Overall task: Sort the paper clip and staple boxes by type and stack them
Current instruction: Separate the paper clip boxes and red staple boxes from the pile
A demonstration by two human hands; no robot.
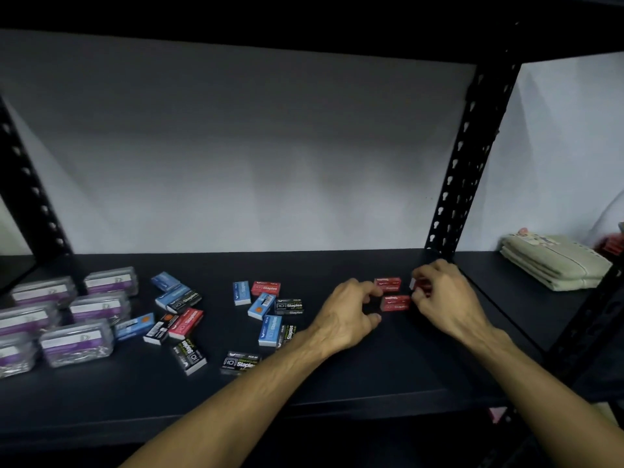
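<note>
Small staple boxes in red, blue and black lie scattered on the dark shelf (337,376), among them a blue one (269,331), a red one (185,323) and a black one (240,361). Several clear paper clip boxes (77,342) with purple labels sit at the left. Two red staple boxes (388,284) (395,303) lie side by side at the right. My right hand (445,298) pinches a third red box (422,286) just right of them. My left hand (347,315) hovers with curled fingers beside the two red boxes, fingertips at the farther one.
A black perforated upright (466,157) stands just behind my right hand. Folded pale cloth (553,261) lies on the neighbouring shelf at the right. A white wall backs the shelf, and another shelf board hangs overhead.
</note>
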